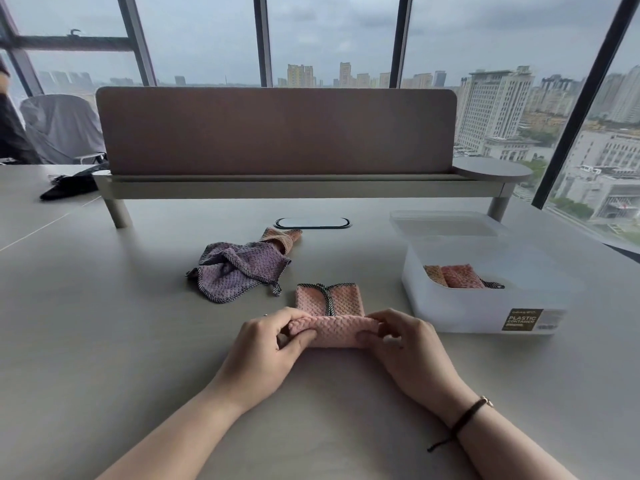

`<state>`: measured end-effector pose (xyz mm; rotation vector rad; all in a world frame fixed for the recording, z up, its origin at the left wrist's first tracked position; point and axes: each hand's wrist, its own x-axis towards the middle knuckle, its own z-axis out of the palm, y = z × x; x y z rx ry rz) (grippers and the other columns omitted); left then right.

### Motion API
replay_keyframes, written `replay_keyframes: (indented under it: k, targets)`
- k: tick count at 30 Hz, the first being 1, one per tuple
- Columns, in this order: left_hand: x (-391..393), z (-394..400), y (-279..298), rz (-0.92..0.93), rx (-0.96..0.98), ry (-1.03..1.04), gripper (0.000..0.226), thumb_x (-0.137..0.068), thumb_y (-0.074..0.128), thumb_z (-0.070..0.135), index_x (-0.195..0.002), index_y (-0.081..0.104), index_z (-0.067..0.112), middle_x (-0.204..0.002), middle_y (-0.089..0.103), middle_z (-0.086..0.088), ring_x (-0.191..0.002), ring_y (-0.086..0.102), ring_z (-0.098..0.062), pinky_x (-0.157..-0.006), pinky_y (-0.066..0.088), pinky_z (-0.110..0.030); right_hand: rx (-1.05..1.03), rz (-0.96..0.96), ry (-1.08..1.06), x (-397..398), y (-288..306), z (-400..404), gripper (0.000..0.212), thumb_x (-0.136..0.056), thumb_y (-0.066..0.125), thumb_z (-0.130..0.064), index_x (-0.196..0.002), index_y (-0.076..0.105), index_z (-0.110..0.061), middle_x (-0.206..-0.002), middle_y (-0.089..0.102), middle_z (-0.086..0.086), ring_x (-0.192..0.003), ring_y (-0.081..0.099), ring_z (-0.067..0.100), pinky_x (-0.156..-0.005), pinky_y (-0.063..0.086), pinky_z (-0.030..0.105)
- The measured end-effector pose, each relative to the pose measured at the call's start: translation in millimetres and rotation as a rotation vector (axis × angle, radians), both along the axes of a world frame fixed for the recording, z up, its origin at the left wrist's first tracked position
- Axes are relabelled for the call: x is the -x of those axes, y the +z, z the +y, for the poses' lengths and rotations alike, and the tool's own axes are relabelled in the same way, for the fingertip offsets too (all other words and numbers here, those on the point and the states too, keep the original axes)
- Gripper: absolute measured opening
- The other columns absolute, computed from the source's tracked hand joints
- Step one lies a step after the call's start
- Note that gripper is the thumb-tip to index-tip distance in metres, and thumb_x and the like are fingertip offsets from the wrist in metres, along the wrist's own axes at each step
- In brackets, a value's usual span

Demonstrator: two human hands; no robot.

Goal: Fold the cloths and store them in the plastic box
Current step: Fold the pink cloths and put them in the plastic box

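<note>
Grey and matte, the table [104, 341] fills the lower view, with tall windows [329, 36] and a hazy city skyline behind it. Nearest the camera, two bare forearms reach in toward the pink cloth [330, 318], which serves as the reference for everything else. The left hand [263, 351] pinches the cloth's left end, thumb under and fingers curled over the rolled near edge; the right hand [405, 351] grips the right end the same way, and a dark cord bracelet [465, 415] circles that wrist. The near part of the pink cloth is lifted into a thick fold between the hands, while its far part lies flat on the table, two flaps meeting at a dark-trimmed seam. Just right of the cloth stands the plastic box [485, 306], translucent white with a printed label on its near wall; folded cloths [457, 276] in pink and orange lie inside it. Beyond the box its clear lid [446, 223] rests flat. Left of and a little beyond the pink cloth lies a crumpled purple cloth [239, 268], touching an orange cloth [282, 239] farther back. Beyond these sit an oval cable port [311, 223], then a brown desk divider [277, 131] on a raised shelf.
</note>
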<state>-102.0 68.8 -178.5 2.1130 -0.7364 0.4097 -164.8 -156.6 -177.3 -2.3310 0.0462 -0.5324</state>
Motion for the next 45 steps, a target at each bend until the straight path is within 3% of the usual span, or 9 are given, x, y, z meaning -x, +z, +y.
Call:
replay_keyframes:
  k: [4,7,15,24,27,30,35,38,45]
  targets:
    - [-2,-2,1,0.013,0.007,0.109,0.016,-0.081,0.079,0.028,-0.095,0.071,0.027,-0.056,0.065,0.010,-0.053,0.060,-0.010,-0.053,0.045,-0.015,-0.098,0.028,-0.030,-13,0,3,0.011,-0.080,0.075,-0.036,-0.089,0.072,-0.029,-0.066,0.070,-0.008,-0.056,0.057,0.002,-0.058,0.045,0.019]
    - [-6,-4,0,0.011,0.025,0.144,0.018,-0.079,0.081,0.026,-0.094,0.072,0.026,-0.051,0.055,0.018,-0.054,0.056,0.002,-0.052,0.034,-0.002,-0.084,0.055,-0.059,-22,-1,4,0.015,-0.079,0.075,-0.041,-0.089,0.071,-0.029,-0.063,0.068,-0.008,-0.056,0.057,-0.001,-0.055,0.041,0.015]
    - [-18,-11,-6,0.021,-0.023,0.198,0.026,-0.077,0.082,0.030,-0.099,0.070,0.025,-0.067,0.062,0.011,-0.060,0.059,-0.002,-0.060,0.036,-0.003,0.090,0.086,-0.140,-34,-5,10,0.032,-0.079,0.067,-0.055,-0.101,0.065,-0.032,-0.066,0.063,-0.011,-0.069,0.063,0.010,-0.066,0.052,0.032]
    - [-15,-9,-6,-0.214,-0.218,0.123,0.022,-0.088,0.066,0.036,-0.106,0.072,0.025,-0.117,0.064,0.007,-0.105,0.062,-0.016,-0.090,0.051,-0.032,0.262,0.082,-0.128,-33,-7,14,0.035,-0.083,0.061,-0.055,-0.112,0.059,-0.036,-0.092,0.062,-0.007,-0.088,0.064,0.021,-0.071,0.052,0.035]
    - [-8,-12,-5,-0.190,-0.433,-0.068,0.048,-0.095,0.040,0.053,-0.126,0.066,0.028,-0.140,0.057,0.011,-0.135,0.047,-0.010,-0.114,0.032,-0.030,0.345,-0.023,-0.078,-32,-9,15,0.022,-0.089,0.057,-0.047,-0.103,0.070,-0.035,-0.109,0.060,-0.007,-0.096,0.063,0.021,-0.078,0.053,0.034]
    - [-10,-10,-9,-0.050,-0.553,-0.152,0.067,-0.092,0.026,0.066,-0.145,0.045,0.032,-0.154,0.038,0.017,-0.146,0.025,-0.001,-0.122,0.015,-0.029,0.491,-0.106,-0.036,-30,-9,16,0.032,-0.092,0.045,-0.048,-0.105,0.072,-0.037,-0.131,0.061,-0.012,-0.116,0.059,0.016,-0.090,0.049,0.033]
    - [-12,-8,-8,0.002,-0.531,-0.188,0.065,-0.089,0.033,0.063,-0.148,0.039,0.035,-0.156,0.029,0.021,-0.146,0.016,0.004,-0.117,0.001,-0.012,0.518,0.096,0.160,-21,-9,13,0.061,-0.090,0.033,-0.069,-0.142,0.045,-0.041,-0.148,0.041,-0.025,-0.143,0.029,0.000,-0.115,0.024,0.029]
    - [-12,-6,-9,0.045,-0.459,-0.209,0.057,-0.092,0.050,0.052,-0.146,0.041,0.038,-0.153,0.032,0.024,-0.145,0.018,0.006,-0.116,0.004,-0.009,0.501,0.131,0.190,-19,-8,10,0.064,-0.088,0.032,-0.070,-0.146,0.035,-0.043,-0.151,0.033,-0.029,-0.145,0.021,-0.004,-0.119,0.017,0.030]
    - [-4,5,-1,0.016,-0.285,-0.177,0.056,-0.076,0.072,0.042,-0.130,0.058,0.041,-0.124,0.052,0.039,-0.120,0.046,0.015,-0.108,0.030,-0.011,0.485,-0.041,0.169,-15,-7,9,0.040,-0.095,0.040,-0.053,-0.125,0.061,-0.037,-0.120,0.067,-0.019,-0.113,0.060,0.009,-0.096,0.046,0.031]
